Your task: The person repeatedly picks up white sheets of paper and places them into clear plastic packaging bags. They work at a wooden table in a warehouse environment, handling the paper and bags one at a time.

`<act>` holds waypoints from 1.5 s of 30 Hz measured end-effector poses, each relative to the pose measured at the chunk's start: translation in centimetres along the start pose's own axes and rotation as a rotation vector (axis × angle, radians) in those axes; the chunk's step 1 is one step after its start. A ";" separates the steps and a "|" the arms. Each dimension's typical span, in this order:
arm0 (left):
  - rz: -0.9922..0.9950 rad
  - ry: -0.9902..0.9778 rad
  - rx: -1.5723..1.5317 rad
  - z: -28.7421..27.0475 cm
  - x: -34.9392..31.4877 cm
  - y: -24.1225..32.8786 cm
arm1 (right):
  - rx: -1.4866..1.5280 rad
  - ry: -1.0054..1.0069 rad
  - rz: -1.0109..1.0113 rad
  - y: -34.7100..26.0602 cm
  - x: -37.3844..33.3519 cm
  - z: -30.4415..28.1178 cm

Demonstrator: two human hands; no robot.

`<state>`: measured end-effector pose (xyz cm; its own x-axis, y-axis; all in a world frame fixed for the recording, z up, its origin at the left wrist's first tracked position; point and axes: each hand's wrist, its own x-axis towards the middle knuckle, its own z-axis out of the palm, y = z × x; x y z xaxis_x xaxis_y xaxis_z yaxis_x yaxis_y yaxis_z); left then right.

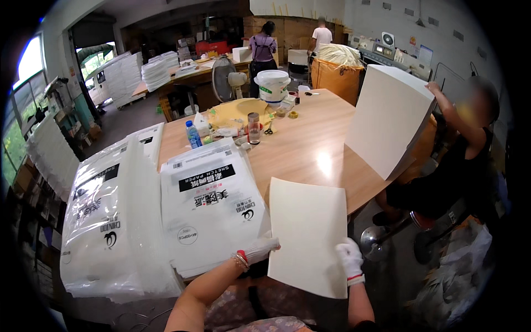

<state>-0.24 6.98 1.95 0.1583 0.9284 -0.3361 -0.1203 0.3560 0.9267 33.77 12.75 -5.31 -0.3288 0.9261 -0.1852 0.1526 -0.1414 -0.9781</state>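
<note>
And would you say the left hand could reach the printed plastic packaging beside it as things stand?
Probably, once it lets go of the paper: the packaging lies right beside the left hand, nothing visible between.

Paper (307, 227) at desk's (298, 149) nr edge (12 o'c = far side): L grip (263, 250) at its 9 o'c, R grip (350, 260) at its 4. Pack (213, 210) on desk, paper's 10 o'c; bags (108, 216) at pack's 9. Bottle (193, 136) behind pack, its 11; cup (254, 130) at pack's 1, scissors (269, 131) just beside cup, its 3. Bucket (272, 88) farther back on desk, cup's 1, w/ tape (293, 115) at bucket's 5. Fan (223, 80) behind desk, bucket's 9; sack (332, 76) also behind, bucket's 2–3. Stack (387, 122) upright on desk, paper's 1 o'c; co-worker's hand (433, 87) at its 2.
</note>
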 end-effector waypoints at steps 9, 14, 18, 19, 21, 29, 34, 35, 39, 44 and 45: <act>0.572 0.277 1.503 9.8 -6.0 -10.0 | 0.173 0.174 -0.041 0.8 -4.4 12.4; -0.048 0.113 0.729 0.2 -6.4 -5.5 | -0.003 0.329 -0.136 -1.2 -4.9 13.3; 0.051 0.893 1.325 -8.2 -9.3 -5.6 | -0.003 0.254 -0.179 -5.8 -6.7 10.9; -0.025 0.851 1.247 -10.3 -9.2 -7.1 | 0.003 0.218 -0.243 -7.5 -7.0 10.9; 0.042 0.765 1.229 -13.1 -8.3 -7.9 | -0.078 0.155 -0.220 -10.2 -8.1 9.8; -0.018 0.408 0.487 -16.1 -5.1 -6.0 | -0.867 -0.157 -0.717 -16.7 -11.9 10.7; 0.122 0.385 -0.400 -19.3 -2.9 0.1 | -1.361 -0.534 -0.389 -13.2 -11.5 13.2; 0.177 0.377 -0.487 -19.3 -2.8 2.8 | -1.201 -0.528 -0.210 -13.0 -11.7 13.8; 0.576 0.174 -0.217 -17.3 -6.4 15.5 | -1.096 -0.431 -0.137 -14.8 -11.9 14.8; 0.751 0.099 0.262 -9.5 -5.1 11.3 | -1.296 -0.633 -0.464 -15.6 -5.8 14.7; 0.294 -0.006 0.211 -4.4 -6.4 11.9 | -1.132 -0.336 -0.473 -14.1 -3.9 15.3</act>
<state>-6.98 5.71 14.40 0.1526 0.9870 -0.0497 0.0432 0.0436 0.9981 18.68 5.76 7.81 -0.7625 0.6467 -0.0191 0.6091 0.7075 -0.3584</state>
